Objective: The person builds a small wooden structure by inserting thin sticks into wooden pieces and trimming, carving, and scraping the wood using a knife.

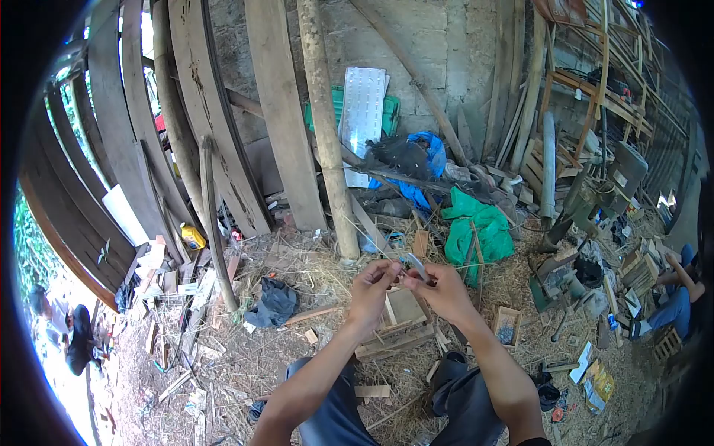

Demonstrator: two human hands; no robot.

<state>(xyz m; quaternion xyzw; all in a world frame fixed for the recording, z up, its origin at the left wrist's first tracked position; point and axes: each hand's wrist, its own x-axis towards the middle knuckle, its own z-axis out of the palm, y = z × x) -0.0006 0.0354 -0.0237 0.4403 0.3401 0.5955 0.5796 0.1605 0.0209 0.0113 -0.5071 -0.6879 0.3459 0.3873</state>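
straw-littered floor [245,360], scrap wood [641,269] about. right hand [445,291] pinches a grey strip [418,265], over a boxy wooden piece [406,306]; left hand [374,288] beside it, fingers bent, grip i cannot tell.

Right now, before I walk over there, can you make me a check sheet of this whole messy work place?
Surface: ground strewn with straw and wood scraps.
Job's things: a small pale strip between the hands; a wooden block below them.
Clutter: green bag, black bag, yellow bottle, small wooden box.
Grippers: two bare hands; the right hand grips the strip, the left hand is close by, its grip too small to make out.
Cables: nothing seen.
Surroundings: upright planks, a block wall, one person at each side.
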